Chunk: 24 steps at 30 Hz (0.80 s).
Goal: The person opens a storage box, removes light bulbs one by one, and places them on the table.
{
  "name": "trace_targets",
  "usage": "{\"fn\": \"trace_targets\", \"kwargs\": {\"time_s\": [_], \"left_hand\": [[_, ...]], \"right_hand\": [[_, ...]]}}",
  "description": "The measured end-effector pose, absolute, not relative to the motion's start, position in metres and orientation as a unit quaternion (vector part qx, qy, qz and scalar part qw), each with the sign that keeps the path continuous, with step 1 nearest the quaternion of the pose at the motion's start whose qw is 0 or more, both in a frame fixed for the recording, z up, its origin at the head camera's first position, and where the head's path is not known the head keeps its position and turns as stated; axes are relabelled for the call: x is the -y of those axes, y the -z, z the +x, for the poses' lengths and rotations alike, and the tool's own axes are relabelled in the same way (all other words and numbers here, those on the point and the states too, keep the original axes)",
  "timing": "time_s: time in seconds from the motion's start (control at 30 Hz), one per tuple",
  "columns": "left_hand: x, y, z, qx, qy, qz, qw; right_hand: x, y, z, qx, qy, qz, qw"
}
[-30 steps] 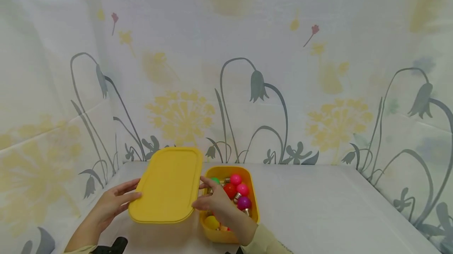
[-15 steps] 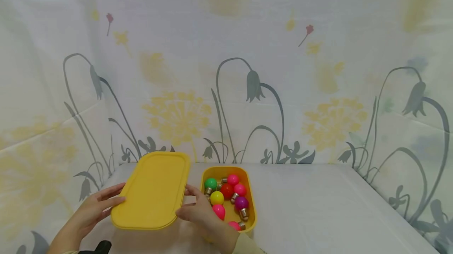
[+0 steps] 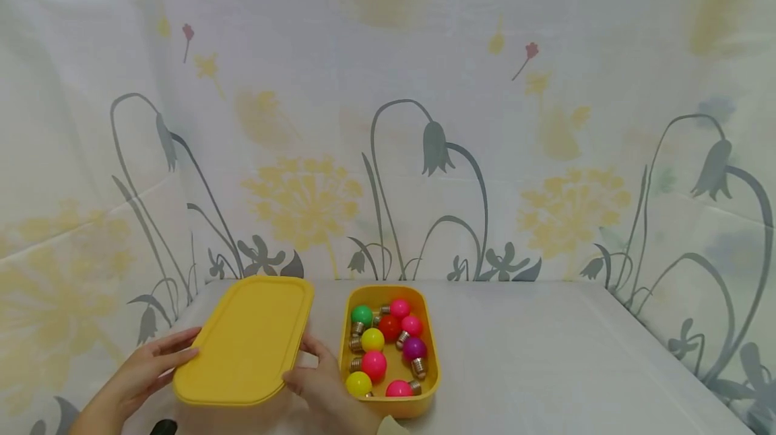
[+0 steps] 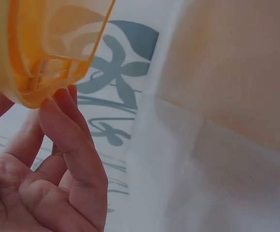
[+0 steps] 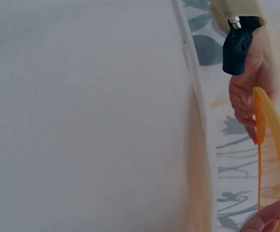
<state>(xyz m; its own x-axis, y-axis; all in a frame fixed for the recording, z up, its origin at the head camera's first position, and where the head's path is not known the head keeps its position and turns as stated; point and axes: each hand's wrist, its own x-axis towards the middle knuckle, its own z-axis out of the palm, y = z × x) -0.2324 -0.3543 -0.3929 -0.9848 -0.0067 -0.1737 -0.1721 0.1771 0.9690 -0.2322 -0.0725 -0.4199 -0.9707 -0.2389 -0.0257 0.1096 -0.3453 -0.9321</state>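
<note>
Between my two hands is a yellow rectangular lid (image 3: pixel 245 341) with rounded corners, tilted above the table. My left hand (image 3: pixel 136 381) pinches its left edge, thumb on top. My right hand (image 3: pixel 324 381) grips the opposite edge near its lower right corner. In the left wrist view, fingertips (image 4: pixel 57 108) touch the underside of the lid rim (image 4: pixel 31 99). The right wrist view shows the lid (image 5: pixel 275 145) edge-on with a hand at each end. Just right of the lid stands an uncovered yellow box (image 3: pixel 407 409) holding several coloured light bulbs (image 3: pixel 389 328) with metal screw bases.
A white cloth covers the table (image 3: pixel 533 354). Behind it hangs a patterned curtain (image 3: pixel 545 152) with grey and yellow flowers. A black wrist device (image 5: pixel 237 53) sits on the left wrist.
Both hands have carried the lid left and downward, away from the box, and it now lies flatter. More of the bulbs in the box have come into view.
</note>
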Motion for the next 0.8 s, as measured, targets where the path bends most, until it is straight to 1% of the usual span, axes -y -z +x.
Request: {"fn": "trace_targets", "kwargs": {"time_s": [0.27, 0.43, 0.63, 0.8], "left_hand": [[0.360, 0.408, -0.235, -0.752, -0.650, -0.081, 0.075], [0.360, 0.421, -0.237, -0.738, -0.664, -0.083, 0.084], [0.356, 0.429, -0.241, -0.742, -0.658, -0.101, 0.080], [0.354, 0.431, -0.242, -0.738, -0.662, -0.100, 0.089]], "right_hand": [[0.082, 0.435, -0.227, -0.536, 0.838, -0.021, 0.100], [0.084, 0.440, -0.227, -0.515, 0.849, -0.003, 0.118], [0.083, 0.444, -0.231, -0.517, 0.844, 0.018, 0.138], [0.082, 0.443, -0.232, -0.550, 0.824, 0.022, 0.139]]}}
